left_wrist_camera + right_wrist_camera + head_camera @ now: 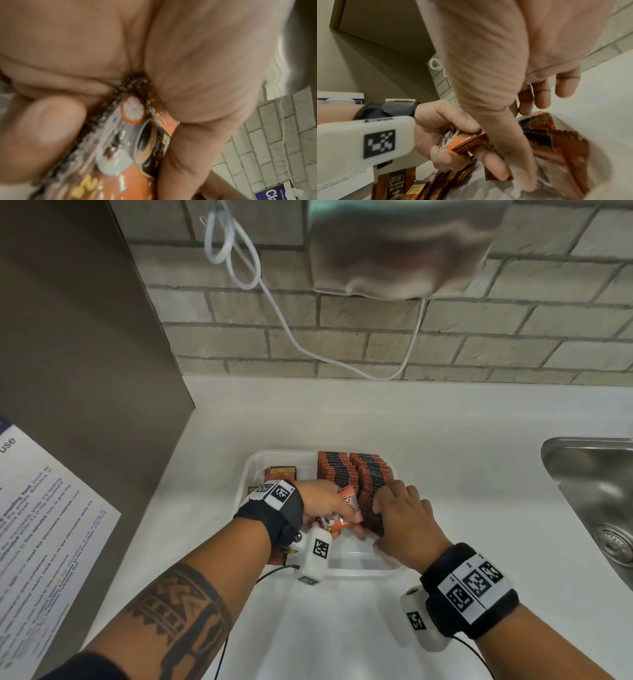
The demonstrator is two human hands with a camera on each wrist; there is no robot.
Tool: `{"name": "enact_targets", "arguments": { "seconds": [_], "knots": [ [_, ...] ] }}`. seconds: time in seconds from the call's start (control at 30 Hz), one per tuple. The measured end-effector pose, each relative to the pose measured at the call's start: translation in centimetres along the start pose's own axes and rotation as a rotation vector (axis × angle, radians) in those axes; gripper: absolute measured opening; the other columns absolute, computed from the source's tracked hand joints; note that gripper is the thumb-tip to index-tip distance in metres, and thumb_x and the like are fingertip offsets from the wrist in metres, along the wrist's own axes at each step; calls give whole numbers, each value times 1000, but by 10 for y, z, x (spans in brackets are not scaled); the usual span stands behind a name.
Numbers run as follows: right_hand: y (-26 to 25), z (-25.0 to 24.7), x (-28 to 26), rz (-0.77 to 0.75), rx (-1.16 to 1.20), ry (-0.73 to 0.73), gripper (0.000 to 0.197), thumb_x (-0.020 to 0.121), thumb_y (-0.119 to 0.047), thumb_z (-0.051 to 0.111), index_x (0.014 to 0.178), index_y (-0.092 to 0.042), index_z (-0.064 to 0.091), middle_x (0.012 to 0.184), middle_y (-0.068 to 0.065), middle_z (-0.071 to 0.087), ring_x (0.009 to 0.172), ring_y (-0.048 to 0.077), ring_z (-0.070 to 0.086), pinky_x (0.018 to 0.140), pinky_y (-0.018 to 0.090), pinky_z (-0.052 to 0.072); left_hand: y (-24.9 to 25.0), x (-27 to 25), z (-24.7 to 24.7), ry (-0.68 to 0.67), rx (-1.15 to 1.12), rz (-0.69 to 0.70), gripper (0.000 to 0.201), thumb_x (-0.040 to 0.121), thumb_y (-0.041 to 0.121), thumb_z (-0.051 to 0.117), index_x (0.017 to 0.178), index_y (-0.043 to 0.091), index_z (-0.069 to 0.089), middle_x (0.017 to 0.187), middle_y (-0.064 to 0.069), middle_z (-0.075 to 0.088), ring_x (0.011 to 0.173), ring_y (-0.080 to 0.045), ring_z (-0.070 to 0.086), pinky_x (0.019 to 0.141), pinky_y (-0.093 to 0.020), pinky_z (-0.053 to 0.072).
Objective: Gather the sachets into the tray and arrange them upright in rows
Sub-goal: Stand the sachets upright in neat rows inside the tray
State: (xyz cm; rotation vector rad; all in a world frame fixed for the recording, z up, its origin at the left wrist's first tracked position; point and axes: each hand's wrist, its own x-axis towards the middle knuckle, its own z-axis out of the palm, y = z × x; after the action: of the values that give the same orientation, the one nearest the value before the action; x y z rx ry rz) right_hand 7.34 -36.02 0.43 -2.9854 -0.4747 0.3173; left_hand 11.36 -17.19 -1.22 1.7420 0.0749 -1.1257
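The white tray (251, 465) sits on the pale surface (445, 440), just left of a steel sink (589, 474). From the head view, two rows of red-and-black sachets (356, 470) stand upright along the tray's far right side, packed close together. A few loose sachets (280, 473) lie flat in the far left of the tray.

The left hand (323, 498) is over the middle of the tray, fingers and thumb curled round a small bundle of orange sachets (342, 510). The left wrist view shows what the head view cannot — the bundle (123, 155) pressed between thumb and palm, with a glossy cup picture and crimped dark edges on the packs. The right wrist view shows the same bundle (465, 142) edge-on, several packs stacked together.

The right hand (402, 511) rests at the near end of the upright rows, its fingers extended and spread against the packs, gripping nothing. Only the right wrist view shows the thumb (513, 155) reaching down along the near face of the row (556, 142), and more dark sachets (397, 181) — one printed "BLACK" — lying at the tray's left side below the left hand (440, 128).

A white cable (274, 302) hangs against the brick wall behind, and a printed notice (41, 525) lies at the left.
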Motion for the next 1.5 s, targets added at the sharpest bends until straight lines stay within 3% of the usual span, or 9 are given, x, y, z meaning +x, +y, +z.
{"name": "enact_targets", "arguments": {
  "seconds": [0.17,0.3,0.4,0.67,0.83,1.1,1.23,1.4,1.5],
  "knots": [
    [9,-8,11,3,9,86,31,83,-27,68,109,-23,51,116,-1,47,106,21,45,86,33,39,0,-2,1,116,145,-6,43,91,25,71,123,-3,64,72,-11,69,50,-17,58,41,-18,41],
    [11,-8,18,8,33,79,27,84,-25,67,108,-23,53,113,-2,50,104,21,48,85,34,41,10,-13,11,144,526,-27,42,90,40,70,122,14,63,81,-2,65,68,-19,59,56,-27,48],
    [12,-6,20,6,39,62,28,84,-28,69,105,-23,51,109,-3,49,103,20,49,85,34,41,17,-15,21,120,676,-28,40,92,41,67,117,10,67,84,-4,66,76,-21,60,63,-29,47],
    [13,-5,23,7,63,45,28,83,-27,69,95,-26,44,98,-7,42,89,15,40,80,32,37,32,-10,46,72,945,-36,39,97,40,62,121,9,64,70,4,53,60,-11,48,62,-26,43],
    [15,-12,26,8,95,37,33,78,-30,75,95,-26,47,94,-6,44,87,16,45,76,31,39,37,-7,49,26,944,-10,39,98,39,60,123,10,65,69,2,56,60,-13,49,59,-26,43],
    [20,-19,24,10,175,-31,42,71,-32,84,98,-22,54,97,-2,53,86,20,53,76,34,46,36,-4,53,16,982,-39,30,95,43,63,106,15,67,69,2,58,61,-14,51,61,-27,43],
    [20,-18,23,9,225,-54,42,68,-29,87,95,-24,54,94,-3,52,85,19,54,74,34,46,35,0,54,10,1002,-62,28,93,42,65,78,19,60,68,2,58,61,-15,51,65,-28,44],
    [22,-21,22,6,270,-59,43,66,-26,89,92,-24,55,90,-6,50,82,18,53,72,33,44,33,1,53,6,974,-68,35,91,43,66,108,12,71,70,2,60,63,-17,53,68,-29,47],
    [24,-25,21,3,309,-64,42,65,-22,89,91,-23,56,91,-5,52,82,18,54,74,35,47,34,-1,52,0,960,-67,36,89,43,68,108,12,72,71,2,62,66,-18,55,71,-31,48]
  ]
}}
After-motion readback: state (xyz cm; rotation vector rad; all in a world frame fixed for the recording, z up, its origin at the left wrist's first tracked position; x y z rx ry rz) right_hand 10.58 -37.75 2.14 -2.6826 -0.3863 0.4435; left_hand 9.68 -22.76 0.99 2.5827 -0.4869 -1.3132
